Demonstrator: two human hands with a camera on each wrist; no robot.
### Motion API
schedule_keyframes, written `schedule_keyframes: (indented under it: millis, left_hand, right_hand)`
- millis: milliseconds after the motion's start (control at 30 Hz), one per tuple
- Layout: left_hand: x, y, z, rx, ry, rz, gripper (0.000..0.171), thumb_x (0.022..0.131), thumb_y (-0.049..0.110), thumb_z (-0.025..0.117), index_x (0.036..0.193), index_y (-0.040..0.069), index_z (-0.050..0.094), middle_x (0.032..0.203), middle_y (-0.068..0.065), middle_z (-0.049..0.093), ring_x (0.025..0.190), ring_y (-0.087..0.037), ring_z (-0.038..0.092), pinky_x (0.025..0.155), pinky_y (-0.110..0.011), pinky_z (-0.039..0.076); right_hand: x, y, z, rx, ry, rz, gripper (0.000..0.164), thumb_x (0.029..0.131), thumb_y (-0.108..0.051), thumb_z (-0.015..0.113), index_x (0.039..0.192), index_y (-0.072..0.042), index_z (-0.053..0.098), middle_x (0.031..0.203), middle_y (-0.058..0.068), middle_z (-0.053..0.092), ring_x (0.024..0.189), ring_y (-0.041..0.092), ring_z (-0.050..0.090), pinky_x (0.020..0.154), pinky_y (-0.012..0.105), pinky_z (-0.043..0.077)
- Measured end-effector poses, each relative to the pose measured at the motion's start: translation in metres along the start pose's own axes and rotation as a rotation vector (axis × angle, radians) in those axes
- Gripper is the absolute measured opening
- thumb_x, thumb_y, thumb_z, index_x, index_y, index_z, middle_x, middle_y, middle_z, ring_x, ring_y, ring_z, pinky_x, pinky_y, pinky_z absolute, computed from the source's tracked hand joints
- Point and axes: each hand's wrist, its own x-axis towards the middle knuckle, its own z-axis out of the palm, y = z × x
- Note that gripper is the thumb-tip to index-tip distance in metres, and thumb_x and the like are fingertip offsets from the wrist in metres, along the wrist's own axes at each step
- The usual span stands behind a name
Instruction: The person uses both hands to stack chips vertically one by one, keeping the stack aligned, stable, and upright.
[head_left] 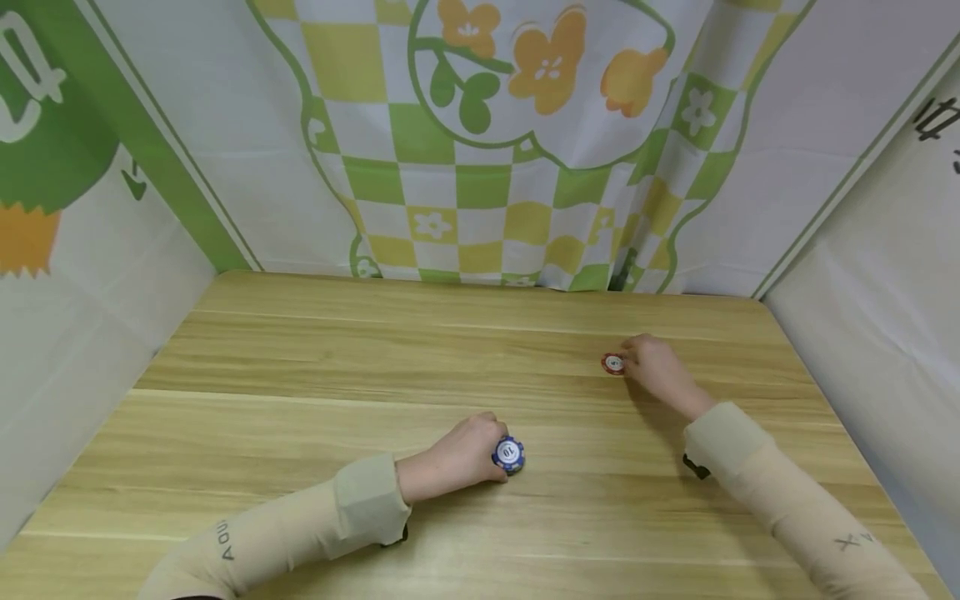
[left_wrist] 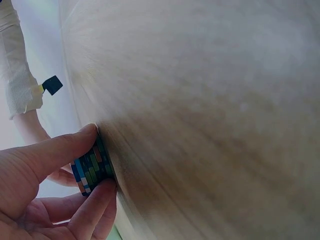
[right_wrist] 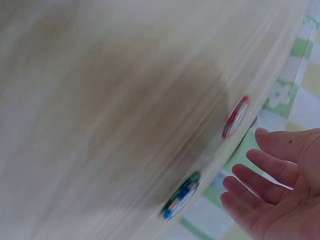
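Observation:
My left hand (head_left: 456,457) holds a short stack of poker chips (head_left: 509,452) by its sides, near the table's middle. The top chip is blue with a white centre marked 10. In the left wrist view, thumb and fingers grip the stack's (left_wrist: 93,167) layered edge, close to the wood. Farther back and to the right, my right hand (head_left: 662,372) is at a red poker chip (head_left: 612,363) with a white centre. In the right wrist view its fingers are spread, apart from the red chip (right_wrist: 236,117). A green-and-blue chip (right_wrist: 181,196) lies nearby in that view.
The chips are on a wood-grain table (head_left: 315,358). A green, yellow and white checked curtain (head_left: 495,183) hangs along the back edge. White cloth walls (head_left: 885,275) rise at both sides. Long pale sleeves (head_left: 787,492) cover both forearms.

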Motion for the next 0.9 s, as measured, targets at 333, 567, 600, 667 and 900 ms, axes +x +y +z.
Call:
schedule_keyframes:
  millis: [333,567,600,667,900]
  left_hand:
    - [0.0,-0.001,0.0,-0.001,0.007,0.012,0.034,0.062,0.021,0.082,0.085,0.002,0.064,0.077,-0.001,0.053,0.068,-0.009,0.05,0.062,-0.021,0.044]
    - [0.0,-0.001,0.001,-0.007,-0.001,0.003,0.035,0.063,0.021,0.082,0.086,0.002,0.064,0.077,-0.001,0.053,0.068,-0.01,0.05,0.063,-0.021,0.044]
    - [0.0,0.0,0.0,-0.008,-0.003,0.002,0.035,0.062,0.021,0.082,0.086,0.002,0.064,0.077,-0.001,0.053,0.068,-0.01,0.05,0.062,-0.021,0.044]
    - [0.0,0.0,0.0,-0.009,-0.004,0.0,0.035,0.062,0.021,0.082,0.085,0.002,0.064,0.077,-0.001,0.053,0.068,-0.01,0.05,0.062,-0.021,0.044]
    - [0.0,0.0,0.0,-0.003,0.002,0.006,0.035,0.062,0.021,0.082,0.085,0.002,0.063,0.077,-0.001,0.053,0.068,-0.009,0.05,0.062,-0.021,0.044]
  right_hand:
    - [0.0,0.019,-0.007,0.011,-0.051,0.11,0.034,0.086,-0.004,0.057,0.112,0.017,0.052,0.111,0.035,0.052,0.103,0.046,0.05,0.087,0.052,0.041]
    - [0.0,0.028,-0.007,-0.018,-0.09,0.169,0.039,0.083,-0.005,0.06,0.113,0.017,0.051,0.11,0.036,0.051,0.103,0.048,0.048,0.087,0.053,0.04]
    - [0.0,0.029,-0.007,-0.024,-0.099,0.174,0.04,0.082,-0.006,0.061,0.113,0.017,0.051,0.11,0.036,0.051,0.102,0.048,0.049,0.087,0.053,0.041]
    - [-0.001,0.031,-0.006,-0.029,-0.106,0.182,0.039,0.082,-0.006,0.061,0.112,0.017,0.051,0.107,0.036,0.053,0.1,0.047,0.05,0.085,0.053,0.042]
    - [-0.004,0.035,-0.005,-0.024,-0.074,0.194,0.028,0.08,-0.002,0.06,0.101,0.016,0.056,0.095,0.032,0.058,0.091,0.046,0.054,0.08,0.051,0.045]
